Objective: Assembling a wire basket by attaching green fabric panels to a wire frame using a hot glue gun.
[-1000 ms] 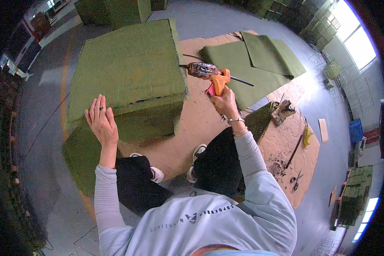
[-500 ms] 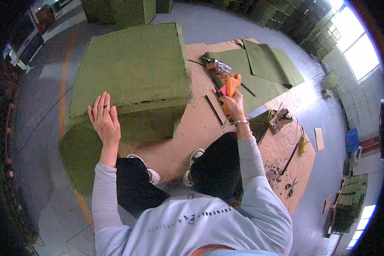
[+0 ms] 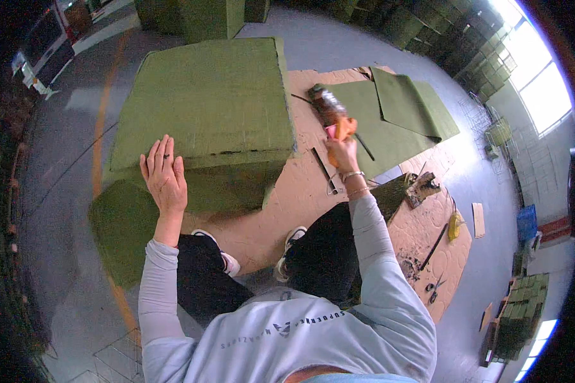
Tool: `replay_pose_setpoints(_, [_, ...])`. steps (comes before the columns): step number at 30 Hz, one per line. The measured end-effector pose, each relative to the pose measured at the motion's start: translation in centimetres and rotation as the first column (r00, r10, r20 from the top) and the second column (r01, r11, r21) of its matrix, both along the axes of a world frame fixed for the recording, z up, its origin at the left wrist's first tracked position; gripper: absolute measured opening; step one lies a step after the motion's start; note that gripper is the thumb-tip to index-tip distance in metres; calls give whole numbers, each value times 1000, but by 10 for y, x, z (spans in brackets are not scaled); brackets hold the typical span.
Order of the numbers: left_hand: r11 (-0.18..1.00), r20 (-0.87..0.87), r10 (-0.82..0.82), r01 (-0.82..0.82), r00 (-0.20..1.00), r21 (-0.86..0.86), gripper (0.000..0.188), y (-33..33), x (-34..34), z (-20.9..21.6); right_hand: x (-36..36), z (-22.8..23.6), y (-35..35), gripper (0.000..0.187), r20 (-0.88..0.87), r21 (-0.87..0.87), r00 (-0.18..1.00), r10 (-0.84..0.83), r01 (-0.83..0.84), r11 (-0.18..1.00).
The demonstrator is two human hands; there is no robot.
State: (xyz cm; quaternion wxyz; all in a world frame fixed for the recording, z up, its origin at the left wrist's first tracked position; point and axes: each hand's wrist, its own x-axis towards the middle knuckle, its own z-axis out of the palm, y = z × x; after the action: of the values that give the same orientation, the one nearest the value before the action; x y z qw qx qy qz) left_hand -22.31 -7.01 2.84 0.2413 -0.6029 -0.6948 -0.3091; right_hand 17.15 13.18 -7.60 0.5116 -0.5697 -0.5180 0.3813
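Observation:
A large box covered in olive-green fabric (image 3: 204,102) stands in front of me, with a dark, uneven line along its near top edge. My left hand (image 3: 165,175) lies flat on that edge, fingers stretched out and holding nothing. To the right of the box, my right hand (image 3: 343,155) is wrapped around the orange handle of what looks like a hot glue gun (image 3: 329,107). It has a pink trigger and a dark, shiny barrel, blurred by motion and pointing away from me. Below the barrel, thin black sticks (image 3: 323,163) lie on cardboard.
Flat green fabric sheets (image 3: 399,105) lie on the cardboard (image 3: 300,89) beyond my right hand. Nearer me are a residue-covered block (image 3: 423,189), a yellow object (image 3: 454,226), scissors (image 3: 434,290) and black crumbs. More green boxes (image 3: 198,19) stand at the back.
My right hand has moved slightly left with the glue gun, nearer the box. My left hand keeps its place on the box edge. The whole view has shifted a little.

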Motion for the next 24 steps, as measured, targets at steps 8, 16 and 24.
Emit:
replay_pose_setpoints(8, [1000, 13, 21, -21, 1000, -1, 36, -5, -6, 2, -39, 55, -36, 26, 306, 34, 924, 231, -253, 967])
replay_pose_setpoints(16, [999, -5, 27, -27, 1000, 20, 37, 1, -5, -2, -42, 72, 18, 36, 560, 24, 825, 72, -103, 994])
replay_pose_setpoints(24, [998, -85, 51, -55, 995, -42, 40, -10, 4, 11, -22, 52, -8, 30, 99, -13, 984, 146, -145, 989])
